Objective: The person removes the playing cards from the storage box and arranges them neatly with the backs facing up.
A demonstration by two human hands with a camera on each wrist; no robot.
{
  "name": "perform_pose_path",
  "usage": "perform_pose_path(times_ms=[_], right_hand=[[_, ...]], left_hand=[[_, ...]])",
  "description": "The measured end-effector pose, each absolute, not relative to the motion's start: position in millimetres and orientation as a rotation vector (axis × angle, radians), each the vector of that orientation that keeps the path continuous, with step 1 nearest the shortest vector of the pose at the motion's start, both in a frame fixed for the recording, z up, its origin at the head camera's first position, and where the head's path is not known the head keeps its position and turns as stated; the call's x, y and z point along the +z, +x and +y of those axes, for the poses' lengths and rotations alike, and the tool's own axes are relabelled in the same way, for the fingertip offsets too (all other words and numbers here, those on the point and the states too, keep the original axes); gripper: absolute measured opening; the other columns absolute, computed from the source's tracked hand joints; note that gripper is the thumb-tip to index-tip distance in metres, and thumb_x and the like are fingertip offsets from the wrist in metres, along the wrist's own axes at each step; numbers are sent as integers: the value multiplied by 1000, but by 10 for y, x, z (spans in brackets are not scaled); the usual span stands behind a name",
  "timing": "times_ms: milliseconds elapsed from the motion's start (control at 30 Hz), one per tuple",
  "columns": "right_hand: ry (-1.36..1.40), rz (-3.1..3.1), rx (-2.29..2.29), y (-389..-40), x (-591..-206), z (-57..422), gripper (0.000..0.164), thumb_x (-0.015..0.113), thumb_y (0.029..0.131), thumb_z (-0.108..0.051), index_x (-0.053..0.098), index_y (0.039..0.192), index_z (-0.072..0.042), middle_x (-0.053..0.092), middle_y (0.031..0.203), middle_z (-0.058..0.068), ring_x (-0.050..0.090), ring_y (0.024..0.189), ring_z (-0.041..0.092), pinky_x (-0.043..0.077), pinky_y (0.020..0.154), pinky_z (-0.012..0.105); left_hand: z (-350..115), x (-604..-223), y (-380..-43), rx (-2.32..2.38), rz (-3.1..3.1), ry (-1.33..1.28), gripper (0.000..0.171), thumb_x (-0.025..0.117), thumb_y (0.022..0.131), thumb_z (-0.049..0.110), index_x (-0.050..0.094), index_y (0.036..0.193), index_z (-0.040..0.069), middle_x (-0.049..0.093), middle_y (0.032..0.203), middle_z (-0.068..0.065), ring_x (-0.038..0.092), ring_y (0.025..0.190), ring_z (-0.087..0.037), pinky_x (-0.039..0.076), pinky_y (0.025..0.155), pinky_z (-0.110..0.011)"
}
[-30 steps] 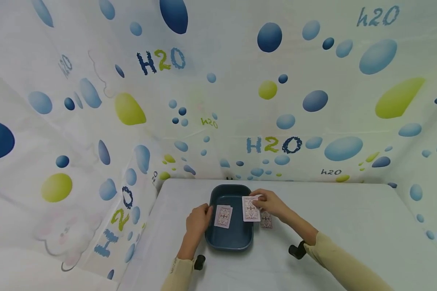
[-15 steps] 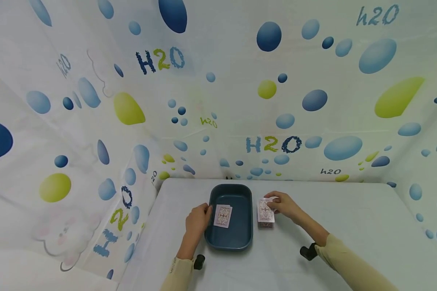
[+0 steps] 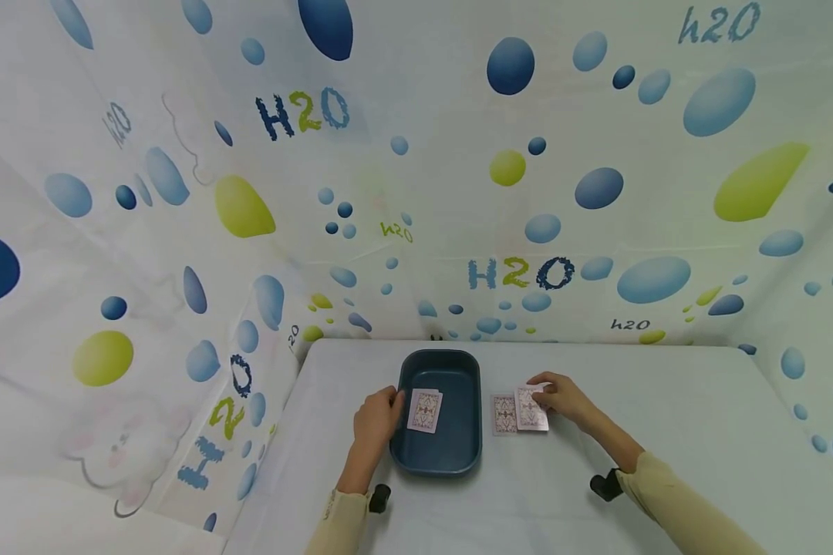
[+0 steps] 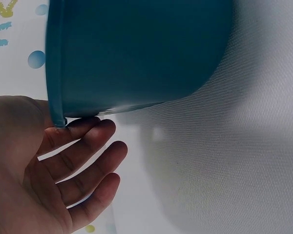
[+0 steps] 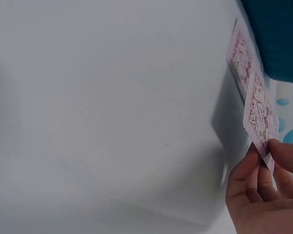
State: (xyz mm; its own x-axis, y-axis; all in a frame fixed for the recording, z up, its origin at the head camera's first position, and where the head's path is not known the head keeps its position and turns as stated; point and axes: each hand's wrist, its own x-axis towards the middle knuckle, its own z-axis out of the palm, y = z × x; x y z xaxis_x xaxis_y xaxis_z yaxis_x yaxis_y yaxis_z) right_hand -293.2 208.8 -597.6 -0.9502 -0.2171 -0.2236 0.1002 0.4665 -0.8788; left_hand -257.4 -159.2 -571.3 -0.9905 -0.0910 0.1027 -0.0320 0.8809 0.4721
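Note:
My right hand [image 3: 561,399] pinches a playing card [image 3: 530,408] by its edge, patterned back up, just above the white table. In the right wrist view the thumb lies on top of that held card [image 5: 261,109] and the fingers are under it. Beside it, to the left, another face-down card or pile [image 3: 504,415] rests on the table. A blue tray [image 3: 458,455] stands left of that, with a few face-down cards [image 3: 425,411] inside. My left hand [image 3: 377,418] grips the tray's left rim, thumb over the edge; in the left wrist view its fingers curl beneath the rim [image 4: 55,73].
A white cloth covers the table [image 3: 639,401]. Behind and to the left hangs a white curtain [image 3: 444,193] printed with blue and green drops. Dark wrist-worn cameras [image 3: 379,499] sit at both wrists.
My right hand has carried the card rightward, from over the tray's right edge, past the table pile, to its right side. The left hand and tray have stayed in place.

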Motion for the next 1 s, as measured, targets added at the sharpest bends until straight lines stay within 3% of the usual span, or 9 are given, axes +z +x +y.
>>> perform_pose_path(times_ms=[233, 433, 1000], right_hand=[[-105, 2476, -1438, -2893, -6045, 2135, 29, 60, 86, -8, 56, 114, -2, 55, 79, 10, 51, 67, 17, 47, 59, 29], [-208, 2712, -1241, -2876, -6093, 2126, 23, 61, 85, -7, 58, 108, -6, 55, 74, 6, 47, 62, 14, 39, 54, 27], [-341, 2999, -1073, -2763, -6160, 2072, 18, 67, 80, -7, 61, 97, -4, 49, 90, 11, 45, 72, 13, 39, 62, 24]], left_hand=[[-1589, -5709, -2586, -751, -2941, 112, 32, 52, 92, 33, 52, 66, 15, 47, 56, 2, 41, 47, -12, 30, 43, -27], [-1586, -5708, -2578, -752, -2929, 99, 32, 52, 92, 34, 52, 66, 15, 47, 56, 2, 41, 47, -12, 30, 43, -27], [-1589, -5710, -2572, -746, -2918, 93, 33, 52, 92, 33, 50, 64, 15, 45, 55, 2, 40, 47, -12, 28, 43, -27]])
